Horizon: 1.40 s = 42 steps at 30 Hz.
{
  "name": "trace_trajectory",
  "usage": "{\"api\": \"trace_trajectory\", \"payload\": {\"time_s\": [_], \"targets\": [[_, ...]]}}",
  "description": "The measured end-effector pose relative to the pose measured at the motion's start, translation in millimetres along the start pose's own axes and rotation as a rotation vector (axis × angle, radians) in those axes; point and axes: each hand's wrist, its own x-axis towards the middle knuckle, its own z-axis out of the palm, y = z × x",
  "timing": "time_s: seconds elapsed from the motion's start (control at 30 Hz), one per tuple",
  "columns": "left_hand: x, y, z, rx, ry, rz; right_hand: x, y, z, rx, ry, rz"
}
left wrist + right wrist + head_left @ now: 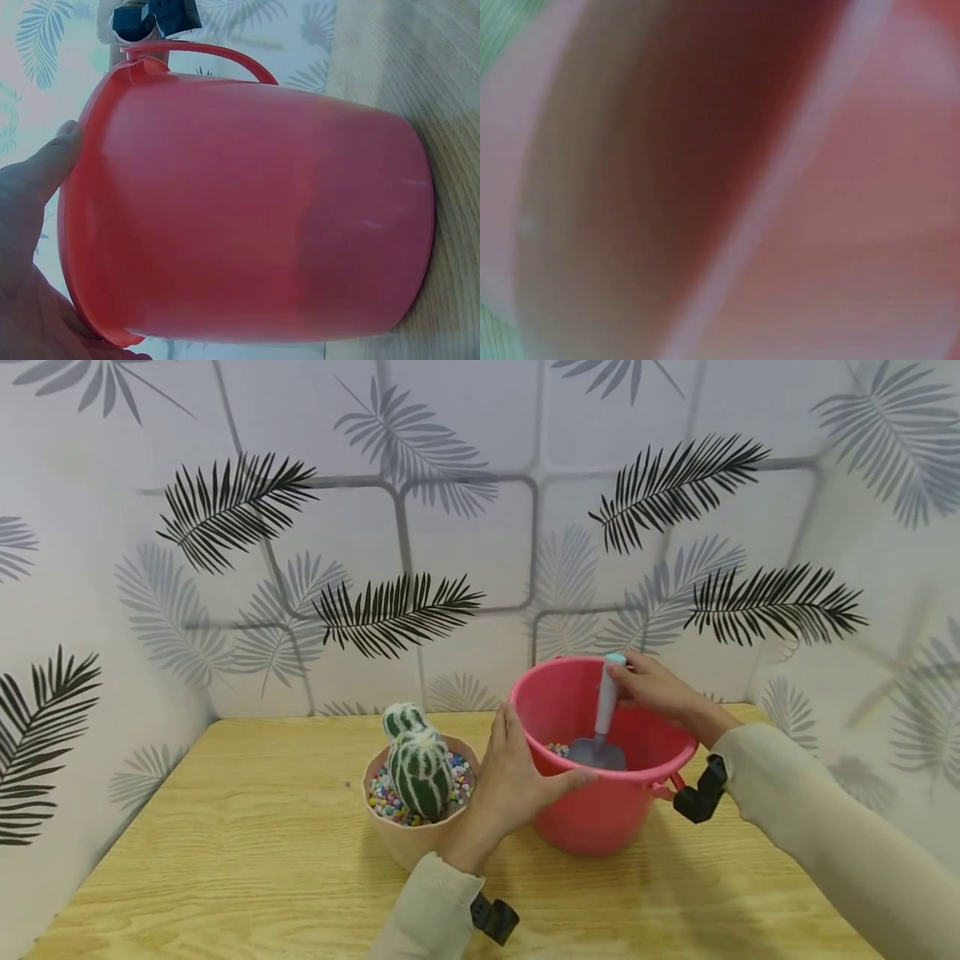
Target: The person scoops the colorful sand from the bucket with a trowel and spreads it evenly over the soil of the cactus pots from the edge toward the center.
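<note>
A pinkish-red bucket [255, 210] filled most of the frame, appearing on its side, with its rim [71, 225] toward the left edge and its base toward the right. The left hand [15, 240] came in from the left edge, its straight thumb [52, 161] touching the upper part of the rim, its other fingers near the rim's lower end, dark and partly cut off in the lower left corner. A red handle [217, 49] arched along the top, just below a black device [172, 16]. A pale wall [82, 90] with grey-blue leaf prints showed at upper left and top; the wood-grained tabletop [457, 150] ran down the right side.
</note>
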Motion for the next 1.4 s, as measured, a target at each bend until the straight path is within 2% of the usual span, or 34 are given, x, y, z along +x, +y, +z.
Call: {"api": "trace_trajectory", "payload": {"time_s": [0.3, 0.53, 0.77, 1.0, 1.23, 1.4], "targets": [[-2.0, -5.2, -2.1, -0.020, -0.003, 0.005, 6, -6, 2.7, 0.044, -0.029, 0.100], [-2.1, -8.1, -3.5, -0.080, -0.009, 0.008, 10, -21, -1.9, 0.110, 0.016, 0.127], [-4.2, -8.9, -6.1, -0.079, 0.008, 0.022, 15, -36, -9.2, 0.099, 0.042, 0.181], [-6.7, -9.9, -7.1, -0.069, 0.019, 0.007, 25, -50, -11.5, 0.127, 0.083, 0.226], [-21.9, -4.6, -5.0, -0.108, 0.061, 0.072, 35, -52, -14.9, 0.087, 0.095, 0.281], [-38.6, 1.2, 1.9, -0.134, 0.029, 0.101, 37, -47, -23.5, 0.123, 0.094, 0.318]]}}
